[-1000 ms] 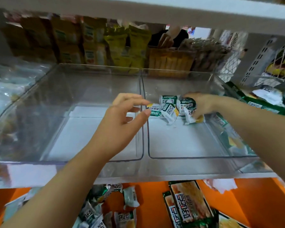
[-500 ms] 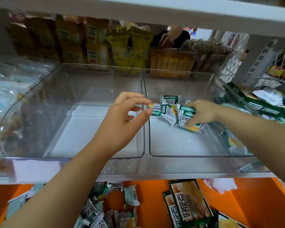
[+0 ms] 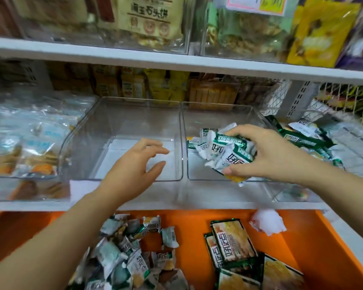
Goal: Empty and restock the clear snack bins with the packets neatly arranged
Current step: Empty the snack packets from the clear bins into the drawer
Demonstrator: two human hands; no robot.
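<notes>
Now, right hand (image 3: 268,155): fingers and thumb curled round a bunch of green-and-white packets (image 3: 228,151), held over the right clear bin (image 3: 218,114).
Right clear bin: on the shelf (image 3: 155,206); a few more lie in its back left corner.
Left hand (image 3: 132,174): fingers loosely spread, holding nothing, over the left clear bin (image 3: 134,122).
Left clear bin: side by side with the right one.
Orange tray (image 3: 193,227): below the shelf's front edge, loose packets (image 3: 130,258) heaped left, larger bags (image 3: 233,241) right.

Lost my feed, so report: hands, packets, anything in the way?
Left hand open above the empty left bin. Right hand gripping a bunch of packets over the right bin. Nothing blocking.
</notes>
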